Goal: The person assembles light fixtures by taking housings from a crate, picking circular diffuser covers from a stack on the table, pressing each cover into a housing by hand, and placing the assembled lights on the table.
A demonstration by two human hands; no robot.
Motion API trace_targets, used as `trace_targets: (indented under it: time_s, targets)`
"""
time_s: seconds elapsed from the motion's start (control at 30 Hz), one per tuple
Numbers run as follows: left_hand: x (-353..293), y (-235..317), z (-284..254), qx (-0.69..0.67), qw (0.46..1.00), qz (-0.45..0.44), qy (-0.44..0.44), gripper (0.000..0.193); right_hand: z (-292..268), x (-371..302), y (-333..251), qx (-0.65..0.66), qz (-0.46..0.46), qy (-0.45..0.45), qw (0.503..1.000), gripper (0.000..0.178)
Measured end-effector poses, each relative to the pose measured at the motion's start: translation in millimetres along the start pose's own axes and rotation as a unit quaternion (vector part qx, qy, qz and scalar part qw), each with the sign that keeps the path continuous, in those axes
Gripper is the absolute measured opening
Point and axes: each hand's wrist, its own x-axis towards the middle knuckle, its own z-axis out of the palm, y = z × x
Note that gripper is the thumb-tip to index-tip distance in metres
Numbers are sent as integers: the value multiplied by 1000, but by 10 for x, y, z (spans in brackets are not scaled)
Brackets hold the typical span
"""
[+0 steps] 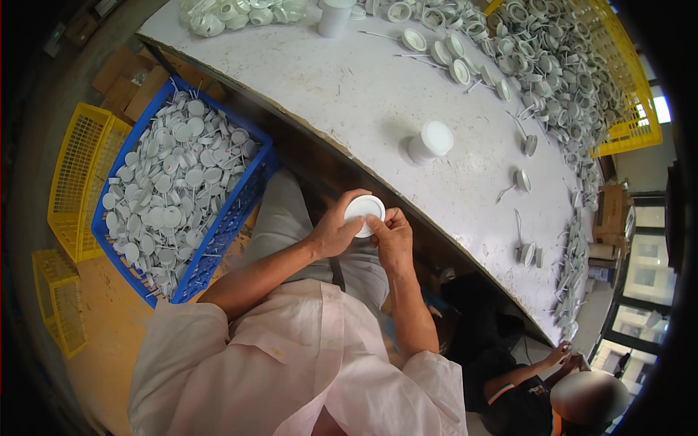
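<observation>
Above my lap, close to the table's near edge, both hands hold a white round rimmed disc (367, 206). My left hand (336, 231) is closed on its left side. My right hand (393, 237) grips the lower right, with thumb and fingers pressed at the rim. What lies behind the disc is hidden by the hands. Beyond them on the white table (363, 102) stands a white cylinder with a flat round top (436, 136). Several small round white parts with thin leads, such as this one (522, 180), lie scattered farther right.
At my left stands a blue crate (206, 270) heaped with white round parts. Yellow crates (81, 174) sit beyond it. A large pile of ring-shaped parts (560, 73) spills from another yellow crate (643, 109). A clear bag of white parts (240, 14) lies far left. A co-worker (520, 392) sits lower right.
</observation>
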Motion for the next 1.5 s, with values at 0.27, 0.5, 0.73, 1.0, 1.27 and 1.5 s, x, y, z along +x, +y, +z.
trace_targets:
  time_s: [0.27, 0.5, 0.73, 1.0, 1.27, 1.5]
  targets:
    - [88, 62, -257, -78, 995, -5, 63, 48, -112, -25, -231, -37, -126, 56, 990, 10]
    - [57, -392, -1082, -54, 969, -65, 231, 38, -497, 19, -198, -64, -168, 158, 971, 7]
    - [-762, -1884, -3433, -55, 869, -165, 464, 56, -466, 122, -406, -122, -195, 181, 956, 8]
    - [-2575, -2180, -5133, 345, 615, -342, 621, 67, -440, 763, -940, -159, -166, 235, 945, 40]
    - [-1927, -2366, -3096, 261, 830, -143, 472, 41, -410, 856, -945, -165, -308, 286, 892, 26]
    - [-2108, -2135, -1386, 164, 889, -383, 190, 30, 345, 288, -161, -368, -371, -85, 848, 4]
